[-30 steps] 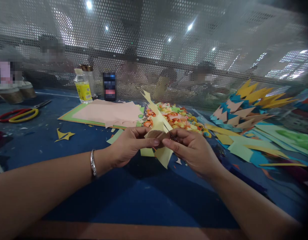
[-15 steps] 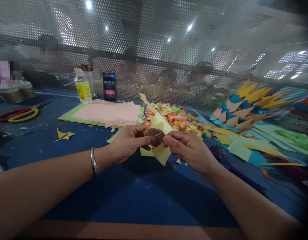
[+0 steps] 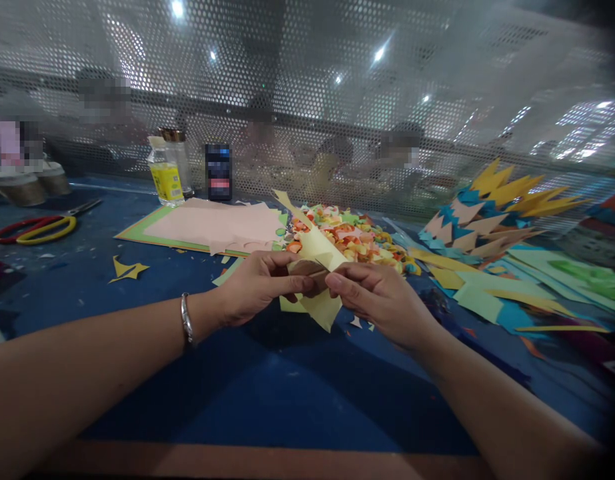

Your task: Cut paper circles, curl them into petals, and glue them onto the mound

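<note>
Both my hands are closed on a piece of yellow paper (image 3: 314,245), which curls up and away above the dark blue table (image 3: 297,400). My left hand (image 3: 260,285) pinches its left side, thumb pointing right, beside a brownish rounded piece (image 3: 307,268) whose kind I cannot make out. My right hand (image 3: 374,293) pinches the paper's right edge between thumb and fingers. Under the hands, more yellow paper (image 3: 322,310) hangs or lies; where it joins is hidden. A heap of small coloured paper cut-outs (image 3: 362,237) lies just behind.
Pink paper (image 3: 212,223) lies on green sheets at the back left. Red-and-yellow-handled scissors (image 3: 47,227) rest far left. A bottle (image 3: 166,177) and a phone (image 3: 218,172) stand against the mesh screen (image 3: 297,100). Right are spiky paper layers (image 3: 480,227) and loose paper strips (image 3: 502,287).
The yellow paper's top tip has shifted slightly left and down, and the paper between my fingers has bent a little. Both hands stay in nearly the same place.
</note>
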`<move>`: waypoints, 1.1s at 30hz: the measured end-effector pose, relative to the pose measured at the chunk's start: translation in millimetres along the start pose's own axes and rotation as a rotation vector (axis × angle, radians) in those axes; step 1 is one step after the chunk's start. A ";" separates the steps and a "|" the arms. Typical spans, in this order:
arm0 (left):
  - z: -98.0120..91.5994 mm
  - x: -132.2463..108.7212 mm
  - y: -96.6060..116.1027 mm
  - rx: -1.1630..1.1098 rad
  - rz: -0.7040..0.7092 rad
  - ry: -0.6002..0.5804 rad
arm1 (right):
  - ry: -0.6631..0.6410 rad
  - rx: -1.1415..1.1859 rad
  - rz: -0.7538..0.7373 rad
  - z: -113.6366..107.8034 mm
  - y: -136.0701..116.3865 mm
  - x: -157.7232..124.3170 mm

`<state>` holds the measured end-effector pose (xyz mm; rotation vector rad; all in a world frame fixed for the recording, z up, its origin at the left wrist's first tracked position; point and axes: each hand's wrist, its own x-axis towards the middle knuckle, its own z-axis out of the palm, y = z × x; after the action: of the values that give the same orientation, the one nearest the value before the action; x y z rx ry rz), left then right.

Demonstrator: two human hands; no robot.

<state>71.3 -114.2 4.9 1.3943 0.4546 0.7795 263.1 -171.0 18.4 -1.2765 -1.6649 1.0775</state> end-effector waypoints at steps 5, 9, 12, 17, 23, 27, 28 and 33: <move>-0.2 0.8 -0.9 -0.035 -0.004 -0.005 | 0.009 -0.053 -0.014 -1.3 1.0 0.3; -1.9 1.6 -1.8 -0.066 -0.001 0.008 | 0.003 -0.097 -0.030 -3.1 3.0 0.9; -2.9 2.2 -1.9 -0.088 -0.007 0.049 | 0.003 -0.098 -0.045 -4.2 4.6 1.5; -3.0 2.9 -2.6 -0.111 -0.032 0.042 | -0.008 -0.073 -0.033 -4.8 6.1 0.9; -1.7 2.5 -1.7 -0.120 -0.038 0.026 | -0.010 -0.110 -0.030 -5.4 6.5 1.7; -2.8 2.7 -1.5 -0.050 -0.063 0.061 | -0.009 -0.125 -0.046 -5.3 6.9 2.0; -3.3 2.8 -1.6 -0.034 -0.067 0.067 | -0.007 -0.127 -0.049 -5.4 7.1 1.8; -4.4 2.7 -1.6 -0.029 -0.083 0.062 | -0.010 -0.109 -0.050 -5.7 6.9 1.0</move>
<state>70.4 -109.1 3.1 1.3190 0.5445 0.7606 270.4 -168.1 14.1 -1.2932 -1.7743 0.9762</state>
